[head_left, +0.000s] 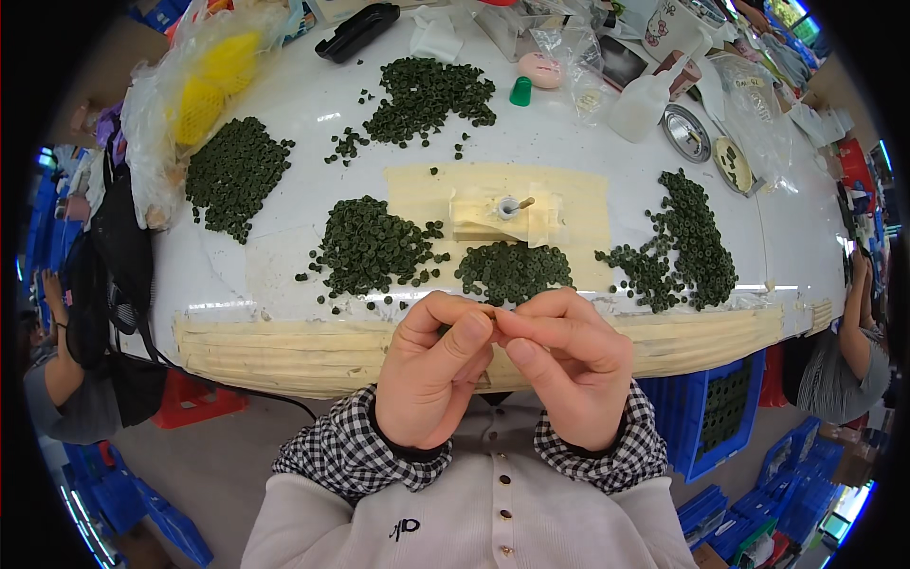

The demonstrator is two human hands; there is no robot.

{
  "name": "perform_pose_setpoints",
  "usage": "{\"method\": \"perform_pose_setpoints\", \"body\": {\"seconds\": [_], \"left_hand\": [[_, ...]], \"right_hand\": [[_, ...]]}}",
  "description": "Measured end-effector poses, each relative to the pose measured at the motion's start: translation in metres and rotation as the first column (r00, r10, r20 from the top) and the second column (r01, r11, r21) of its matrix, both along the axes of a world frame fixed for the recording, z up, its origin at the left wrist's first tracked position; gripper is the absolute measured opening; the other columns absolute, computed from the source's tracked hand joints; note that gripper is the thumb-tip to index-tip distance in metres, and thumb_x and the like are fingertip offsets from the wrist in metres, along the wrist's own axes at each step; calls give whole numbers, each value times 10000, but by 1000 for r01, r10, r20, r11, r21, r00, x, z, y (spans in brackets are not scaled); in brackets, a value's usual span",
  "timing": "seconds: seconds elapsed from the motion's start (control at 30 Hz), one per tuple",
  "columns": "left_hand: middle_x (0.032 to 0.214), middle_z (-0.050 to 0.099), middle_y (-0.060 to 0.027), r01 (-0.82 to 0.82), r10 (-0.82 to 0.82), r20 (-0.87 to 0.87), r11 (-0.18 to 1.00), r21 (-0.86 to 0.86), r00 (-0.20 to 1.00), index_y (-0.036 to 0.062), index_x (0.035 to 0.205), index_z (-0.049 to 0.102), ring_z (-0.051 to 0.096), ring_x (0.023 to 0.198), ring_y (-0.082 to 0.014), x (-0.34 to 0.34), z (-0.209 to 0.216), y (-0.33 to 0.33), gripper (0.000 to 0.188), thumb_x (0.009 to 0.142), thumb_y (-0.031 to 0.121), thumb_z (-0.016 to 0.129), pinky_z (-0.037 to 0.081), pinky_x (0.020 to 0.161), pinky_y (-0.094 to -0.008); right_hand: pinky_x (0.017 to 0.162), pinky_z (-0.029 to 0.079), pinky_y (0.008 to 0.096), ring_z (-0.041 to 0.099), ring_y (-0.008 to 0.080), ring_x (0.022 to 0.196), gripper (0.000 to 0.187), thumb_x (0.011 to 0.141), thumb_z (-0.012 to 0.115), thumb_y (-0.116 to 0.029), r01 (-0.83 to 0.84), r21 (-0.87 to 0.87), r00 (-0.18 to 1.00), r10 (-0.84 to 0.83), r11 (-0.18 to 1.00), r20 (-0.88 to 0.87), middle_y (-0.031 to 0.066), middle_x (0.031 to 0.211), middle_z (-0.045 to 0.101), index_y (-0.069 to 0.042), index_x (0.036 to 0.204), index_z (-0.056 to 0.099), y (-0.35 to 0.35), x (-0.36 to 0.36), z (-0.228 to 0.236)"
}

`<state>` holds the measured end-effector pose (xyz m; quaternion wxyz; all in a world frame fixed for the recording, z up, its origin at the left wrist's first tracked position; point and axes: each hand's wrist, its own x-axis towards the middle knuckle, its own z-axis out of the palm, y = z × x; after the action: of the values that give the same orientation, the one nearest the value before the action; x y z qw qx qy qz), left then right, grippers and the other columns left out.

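My left hand (427, 365) and my right hand (573, 365) meet fingertip to fingertip just over the taped front edge of the table. Both are closed in a pinch around something tiny; the fingers hide nearly all of it. Right behind them lies a heap of small dark green ring-shaped parts (517, 270). To its left is another heap of dark green parts (365, 248). Beyond stands a taped block (474, 216) with a white round socket, from which a thin brownish pin (526, 203) sticks out.
More dark green heaps lie at the far left (237, 175), the back (427, 95) and the right (697, 242). Along the back are a green cap (520, 92), a white squeeze bottle (645, 104), a round metal tin (685, 133) and plastic bags. Blue crates (711, 408) stand below, right.
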<state>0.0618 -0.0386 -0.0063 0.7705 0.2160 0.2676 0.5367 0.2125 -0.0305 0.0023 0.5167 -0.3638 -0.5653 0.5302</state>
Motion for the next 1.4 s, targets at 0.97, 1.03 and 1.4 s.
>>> {"method": "perform_pose_setpoints", "body": {"seconds": [0.97,1.03,1.4], "left_hand": [[825,639,-15,266,-201,-419,959,101,885,-5,938,659,494,705,-31,-18,9,9,107,848,32,612,399,631,-180],[819,636,-12,284,-226,-416,955,82,881,-6,932,658,494,711,-29,-19,6,10,103,846,33,616,400,633,-179],[796,632,-12,195,-130,-441,975,105,888,-15,901,647,479,685,-24,-18,3,5,86,849,47,617,390,608,-177]], "right_hand": [[560,454,249,564,156,665,218,678,743,10,-65,305,956,-29,950,292,62,767,568,-56,881,699,13,22,9],[567,458,249,568,156,672,218,683,739,12,-68,293,957,-20,954,289,64,772,575,-57,886,699,12,23,9],[577,481,261,602,181,696,196,677,716,47,-33,373,946,-92,927,312,84,812,611,-24,852,662,10,17,6]]}}
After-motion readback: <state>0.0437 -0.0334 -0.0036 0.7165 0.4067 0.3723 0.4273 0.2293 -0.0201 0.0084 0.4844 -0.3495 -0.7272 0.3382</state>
